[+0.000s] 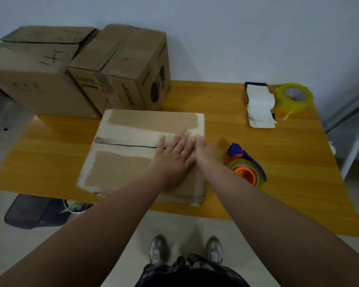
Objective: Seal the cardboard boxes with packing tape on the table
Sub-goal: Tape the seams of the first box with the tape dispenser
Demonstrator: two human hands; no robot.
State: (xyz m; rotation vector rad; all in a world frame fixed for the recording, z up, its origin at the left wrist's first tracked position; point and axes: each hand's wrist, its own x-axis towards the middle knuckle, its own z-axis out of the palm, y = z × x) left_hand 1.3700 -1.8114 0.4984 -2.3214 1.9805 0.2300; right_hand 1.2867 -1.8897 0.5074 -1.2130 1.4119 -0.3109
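Nearest, two grey sneakers (215, 250) stand on the pale floor below the edge of the orange-brown wooden table (288, 162). The left hand (174, 157) lies flat, fingers spread, on the right part of the flat brown cardboard box (131, 141) at the table's middle, just by its centre seam. The right hand (203, 151) touches the box's right edge beside it; it is blurred, and its fingers look straight and together. A blue-and-orange tape dispenser with a clear roll (246, 165) lies just right of the box. Farther back are a white paper roll (259, 102), a yellowish clear tape roll (294, 96) and, far left, two tall closed cardboard cartons (120, 67).
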